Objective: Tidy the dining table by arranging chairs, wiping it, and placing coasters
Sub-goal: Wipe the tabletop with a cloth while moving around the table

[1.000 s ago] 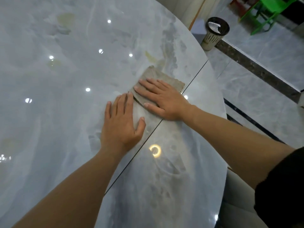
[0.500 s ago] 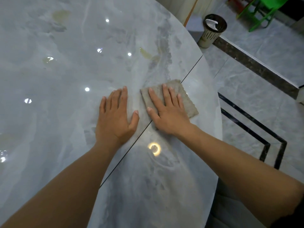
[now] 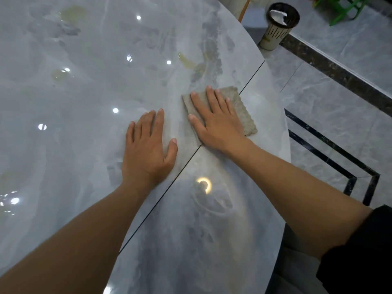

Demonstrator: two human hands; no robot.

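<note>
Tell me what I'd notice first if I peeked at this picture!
Two hands lie flat mid-picture on a shiny marble table: the right hand presses a cloth near the edge, the left hand rests on the bare top beside it. Farther back are yellowish smears, and a bin stands on the floor beyond.

table: shiny grey stone top, round edge | thin dark line: lower middle to upper right | cloth: grey, flat, right of middle | right hand: flat on cloth | left hand: flat on bare top, just beside | yellow spots: upper left
</note>
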